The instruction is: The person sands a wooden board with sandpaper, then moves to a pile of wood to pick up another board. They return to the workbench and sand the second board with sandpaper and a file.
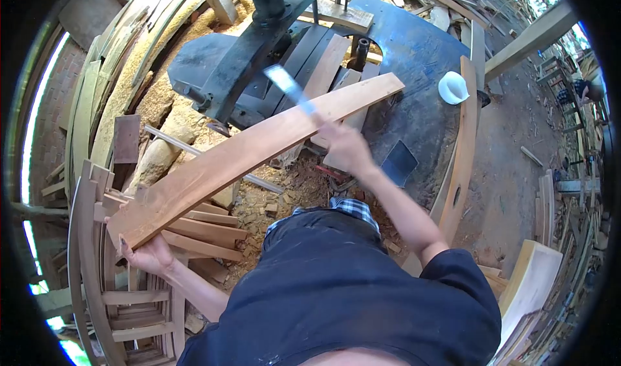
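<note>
A long, slightly curved wooden board (pixel 239 151) slants from the lower left up to the machine. My left hand (pixel 150 255) holds its lower left end from beneath, fingers wrapped round the edge. My right hand (pixel 346 147) is closed round a flat tool with a pale, shiny blade (pixel 289 88), blurred by motion. The tool crosses over the board's upper part, its tip pointing up and left. The board's far end lies over short wood pieces beside the blue metal table (pixel 414 55).
A dark machine arm (pixel 259 49) stands ahead. On the metal table are a white cup-like container (pixel 453 88) and a dark square piece (pixel 399 163). Curved wooden pieces (pixel 90 256) stack at left; a long board (pixel 460 159) stands at right. Another person (pixel 585 91) is far right.
</note>
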### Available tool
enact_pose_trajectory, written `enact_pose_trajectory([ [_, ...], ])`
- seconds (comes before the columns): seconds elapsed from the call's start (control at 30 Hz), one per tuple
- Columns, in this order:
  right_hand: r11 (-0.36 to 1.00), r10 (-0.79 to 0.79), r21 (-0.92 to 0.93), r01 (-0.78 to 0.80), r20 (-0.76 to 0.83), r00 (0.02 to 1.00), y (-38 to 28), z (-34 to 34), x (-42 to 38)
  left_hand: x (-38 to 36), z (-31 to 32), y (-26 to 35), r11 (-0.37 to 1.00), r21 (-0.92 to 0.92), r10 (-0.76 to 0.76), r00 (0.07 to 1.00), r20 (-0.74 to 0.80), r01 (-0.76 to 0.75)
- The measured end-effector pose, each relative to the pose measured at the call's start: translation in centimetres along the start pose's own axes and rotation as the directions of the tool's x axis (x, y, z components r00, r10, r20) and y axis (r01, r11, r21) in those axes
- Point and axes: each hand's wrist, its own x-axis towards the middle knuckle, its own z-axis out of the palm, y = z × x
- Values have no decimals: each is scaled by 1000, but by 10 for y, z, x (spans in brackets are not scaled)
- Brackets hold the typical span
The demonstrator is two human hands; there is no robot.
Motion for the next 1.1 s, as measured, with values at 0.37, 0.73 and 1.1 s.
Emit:
enact_pose_trajectory([
  [0.37, 839, 542, -35, -543, -41, 839, 97, -52, 3, 7, -21, -1, 992, -96, -73, 996, 56, 78],
  [0.73, 652, 713, -189, -734, -176, 678, 147, -84, -21, 3, -13, -4, 993, -89, -84, 996, -40, 80],
  [1.1, 765, 235, -626, -150, 55, 970, 91, -95, -146, -9, 2, -19, 999, 15, 39, 999, -30, -39],
])
